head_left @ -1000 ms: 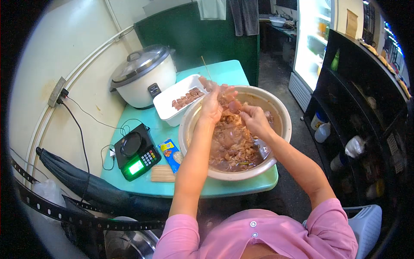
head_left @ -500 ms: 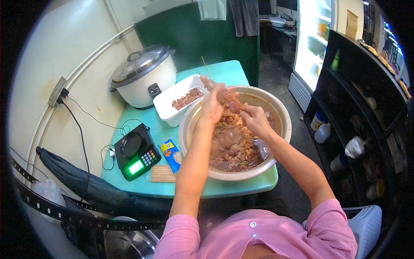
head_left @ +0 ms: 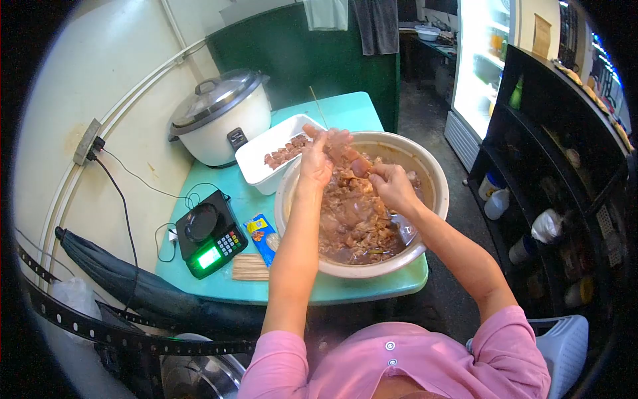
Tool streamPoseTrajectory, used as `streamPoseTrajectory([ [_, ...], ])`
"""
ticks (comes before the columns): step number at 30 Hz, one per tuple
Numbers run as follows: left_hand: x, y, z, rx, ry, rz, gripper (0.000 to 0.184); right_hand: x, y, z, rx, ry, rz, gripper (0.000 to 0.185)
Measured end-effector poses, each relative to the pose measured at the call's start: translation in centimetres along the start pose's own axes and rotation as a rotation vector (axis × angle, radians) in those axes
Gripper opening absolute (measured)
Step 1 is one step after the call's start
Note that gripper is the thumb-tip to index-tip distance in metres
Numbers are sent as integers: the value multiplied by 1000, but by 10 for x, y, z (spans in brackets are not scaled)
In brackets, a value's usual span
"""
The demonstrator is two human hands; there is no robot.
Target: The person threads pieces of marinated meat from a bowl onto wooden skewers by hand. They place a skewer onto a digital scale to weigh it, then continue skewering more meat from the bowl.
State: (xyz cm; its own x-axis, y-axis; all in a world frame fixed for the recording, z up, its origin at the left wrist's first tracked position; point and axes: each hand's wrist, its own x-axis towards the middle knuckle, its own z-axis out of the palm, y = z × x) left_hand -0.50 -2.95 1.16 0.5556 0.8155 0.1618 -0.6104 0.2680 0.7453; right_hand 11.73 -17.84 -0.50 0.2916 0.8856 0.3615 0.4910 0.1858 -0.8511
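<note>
Over a large basin (head_left: pixel 435 169) of marinated sliced meat (head_left: pixel 359 219) in brown liquid, both of my hands hold one row of meat pieces, a meat skewer (head_left: pixel 359 166). My left hand (head_left: pixel 318 161) supports its far part, fingers curled against the meat. At the near end my right hand (head_left: pixel 395 186) is closed in a pinch; the stick itself is hidden there. A white tray (head_left: pixel 256 159) with finished-looking rows of meat (head_left: pixel 284 153) sits left of the basin. Behind my left hand a thin stick (head_left: pixel 318 105) points up; its lower end is hidden.
On the turquoise table (head_left: pixel 212 179) are a large rice cooker (head_left: pixel 222 126), a digital scale (head_left: pixel 209 236) with a lit display, a blue packet (head_left: pixel 262 239) and a bundle of thin sticks (head_left: pixel 250 267). Black shelves (head_left: pixel 545 179) and a glass-door fridge (head_left: pixel 482 73) stand at right.
My left hand has shifted slightly left and its fingers have moved along the meat. My right hand keeps its pinch at nearly the same place.
</note>
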Motion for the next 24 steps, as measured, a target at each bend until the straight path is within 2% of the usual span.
streamPoseTrajectory([
  [6,-7,4,7,-25,24,-10,28,-4,-16,-3,56,0,20,18],
  [12,1,-1,1,-7,-50,14,28,-2,-6,-2,10,19,-4,18],
  [16,-2,4,2,31,-32,24,34,1,-2,-3,0,-7,27,20],
  [18,2,9,-11,20,-19,33,36,-2,-9,-5,-10,-22,40,18],
  [20,8,17,-24,-227,74,30,40,-2,-7,-2,-14,-29,31,18],
  [24,12,19,-34,-122,123,105,34,0,1,1,-56,-29,-12,18],
])
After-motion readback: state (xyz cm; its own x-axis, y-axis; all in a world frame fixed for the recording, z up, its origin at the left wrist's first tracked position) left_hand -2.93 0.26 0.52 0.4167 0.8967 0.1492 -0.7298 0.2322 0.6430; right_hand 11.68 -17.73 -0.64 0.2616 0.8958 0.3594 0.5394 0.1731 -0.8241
